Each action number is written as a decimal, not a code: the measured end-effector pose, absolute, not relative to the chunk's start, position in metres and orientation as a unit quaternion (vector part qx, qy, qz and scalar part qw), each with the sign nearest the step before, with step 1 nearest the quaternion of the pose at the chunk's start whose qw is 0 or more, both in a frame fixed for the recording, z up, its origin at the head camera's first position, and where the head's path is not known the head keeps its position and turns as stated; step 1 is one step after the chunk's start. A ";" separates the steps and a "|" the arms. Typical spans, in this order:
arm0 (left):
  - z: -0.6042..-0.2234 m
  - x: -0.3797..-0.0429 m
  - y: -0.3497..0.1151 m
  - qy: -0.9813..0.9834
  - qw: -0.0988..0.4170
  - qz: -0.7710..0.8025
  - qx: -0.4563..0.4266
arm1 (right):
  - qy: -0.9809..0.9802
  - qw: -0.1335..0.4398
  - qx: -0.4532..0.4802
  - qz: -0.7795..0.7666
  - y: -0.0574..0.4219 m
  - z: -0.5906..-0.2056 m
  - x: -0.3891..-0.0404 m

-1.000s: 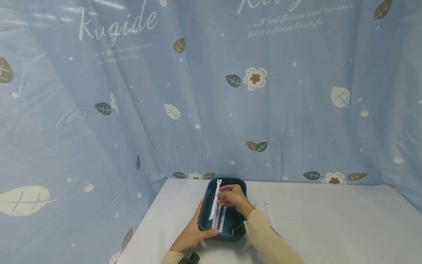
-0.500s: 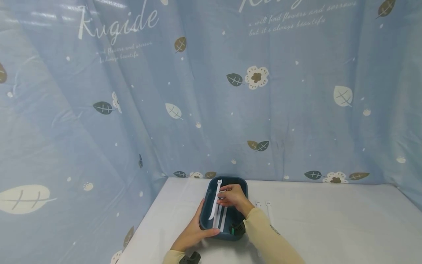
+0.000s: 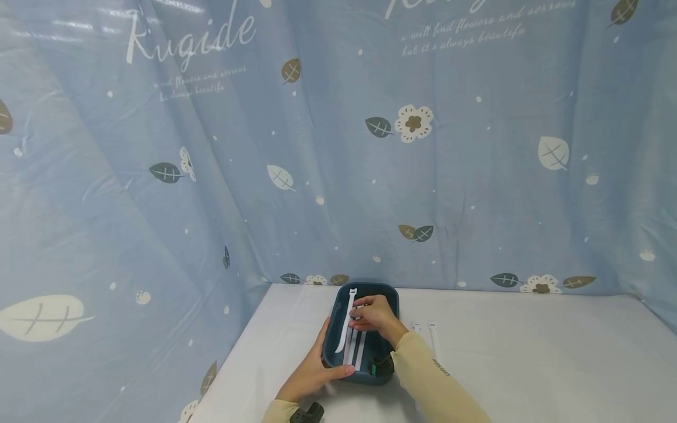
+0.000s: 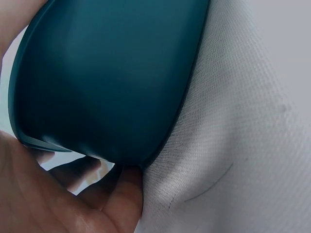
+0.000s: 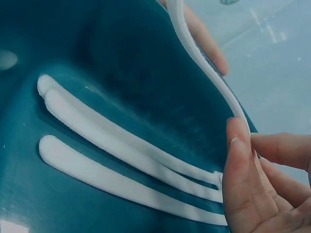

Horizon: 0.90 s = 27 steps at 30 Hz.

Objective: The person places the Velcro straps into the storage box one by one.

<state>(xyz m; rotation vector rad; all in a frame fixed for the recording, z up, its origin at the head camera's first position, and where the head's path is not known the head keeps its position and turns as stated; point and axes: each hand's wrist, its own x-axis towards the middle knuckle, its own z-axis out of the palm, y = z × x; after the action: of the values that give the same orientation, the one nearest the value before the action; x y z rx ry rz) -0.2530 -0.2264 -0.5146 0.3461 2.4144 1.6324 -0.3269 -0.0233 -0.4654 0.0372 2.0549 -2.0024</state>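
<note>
My right hand (image 3: 374, 314) pinches a white hook-and-loop cable tie (image 3: 345, 329) between thumb and fingertips, over a dark teal plastic tray (image 3: 372, 343). Its slotted head points to the far end of the tray, its rounded tail toward me. In the right wrist view the held tie (image 5: 209, 73) curves up past the tray's side. Below it, several more white ties (image 5: 116, 182) lie side by side on the tray floor, their far ends hidden behind my fingers. My left hand (image 3: 312, 367) grips the tray's near left corner, thumb over the rim, fingers along the outer wall (image 4: 107, 87).
On the white table (image 3: 529, 352), right of the tray, a white tie (image 3: 433, 336) lies beside another tie (image 3: 416, 328), both partly behind my right sleeve. A blue patterned curtain (image 3: 328, 153) hangs behind the table and along its left.
The head view has shifted slightly, moving the whole scene a little to the right. Both hands keep their holds on the tray and the cable tie.
</note>
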 end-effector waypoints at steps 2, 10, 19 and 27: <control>-0.516 -0.253 -0.227 0.818 0.103 0.553 0.118 | 0.710 0.137 0.013 -0.691 -0.024 -0.465 -0.326; -0.516 -0.252 -0.227 0.813 0.104 0.559 0.124 | 0.708 0.138 0.016 -0.692 -0.025 -0.468 -0.327; -0.515 -0.252 -0.227 0.812 0.107 0.559 0.130 | 0.708 0.144 0.017 -0.691 -0.026 -0.468 -0.328; -0.514 -0.251 -0.227 0.831 0.101 0.535 0.109 | 0.699 0.152 0.003 -0.699 -0.025 -0.466 -0.329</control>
<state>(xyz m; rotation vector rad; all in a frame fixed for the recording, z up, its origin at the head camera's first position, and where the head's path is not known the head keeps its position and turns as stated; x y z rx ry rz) -0.2506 -0.2275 -0.5144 0.3223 2.4557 1.5812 -0.3288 -0.0248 -0.4664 0.0099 2.0045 -2.0055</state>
